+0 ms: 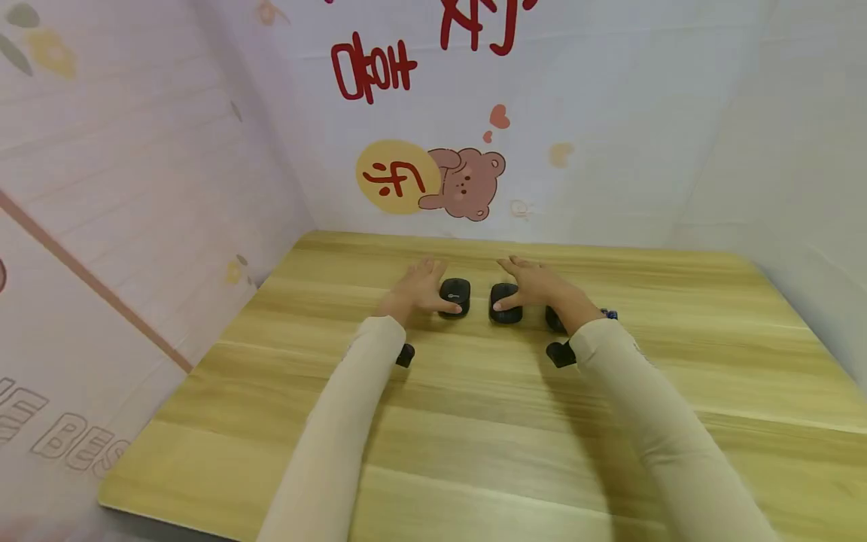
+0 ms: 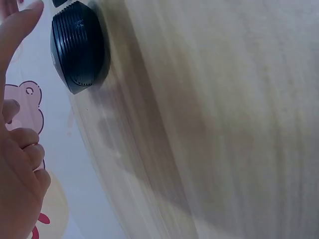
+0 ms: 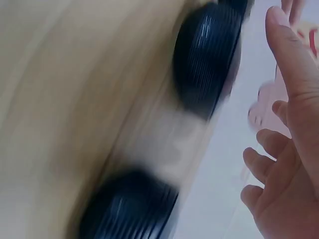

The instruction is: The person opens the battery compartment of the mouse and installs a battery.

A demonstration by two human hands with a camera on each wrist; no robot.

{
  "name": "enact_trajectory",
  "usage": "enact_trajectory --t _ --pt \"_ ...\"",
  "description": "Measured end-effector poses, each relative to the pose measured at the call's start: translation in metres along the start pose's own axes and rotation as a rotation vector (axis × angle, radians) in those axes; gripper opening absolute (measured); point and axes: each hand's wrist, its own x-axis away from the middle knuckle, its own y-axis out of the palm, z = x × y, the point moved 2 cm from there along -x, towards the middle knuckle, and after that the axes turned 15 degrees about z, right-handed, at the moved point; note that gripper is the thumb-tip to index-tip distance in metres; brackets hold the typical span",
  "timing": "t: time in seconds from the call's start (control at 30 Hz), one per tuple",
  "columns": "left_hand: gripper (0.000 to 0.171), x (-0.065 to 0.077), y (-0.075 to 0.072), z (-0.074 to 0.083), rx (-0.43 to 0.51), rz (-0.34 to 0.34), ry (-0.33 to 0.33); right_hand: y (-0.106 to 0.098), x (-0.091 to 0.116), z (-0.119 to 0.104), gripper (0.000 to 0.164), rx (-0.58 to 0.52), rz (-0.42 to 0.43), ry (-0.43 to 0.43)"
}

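Two small black rounded-square cases with ribbed sides stand side by side on the wooden table. The left case (image 1: 455, 289) bears a small pale mark on top; the other is the middle case (image 1: 503, 295). My left hand (image 1: 418, 287) hovers at the left case, its thumb overlapping the lid in the head view. Over the middle case is my right hand (image 1: 538, 287), fingers spread and thumb across its top in that view. Both wrist views show relaxed fingers and bare space between hand and ribbed case (image 2: 77, 47). The right wrist view is blurred, with two ribbed cases (image 3: 207, 59) showing.
A third black case (image 1: 555, 319) is partly hidden behind the right wrist, and a small dark blue object (image 1: 609, 314) shows beyond it. The wooden table (image 1: 474, 436) meets a white printed cloth (image 1: 609, 150) at the back and sides.
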Motion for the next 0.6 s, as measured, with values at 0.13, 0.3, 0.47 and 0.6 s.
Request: enact_trajectory --t 0.13,0.3,0.47,0.6 --pt "0.103 0.004 0.0 -0.002 0.015 -0.021 0.004 0.012 -0.015 -0.031 0.1 0.04 -0.007 -0.051" --pt "0.099 0.003 0.001 0.003 0.021 -0.053 0.042 0.024 -0.024 -0.057 0.102 0.083 -0.007 -0.106" --pt "0.09 0.006 0.002 0.001 0.003 -0.102 0.056 0.036 -0.03 -0.076 0.1 0.14 -0.026 -0.137" --pt "0.083 0.015 0.002 -0.012 0.039 -0.128 0.018 0.048 -0.037 -0.094 0.096 0.147 -0.051 -0.156"
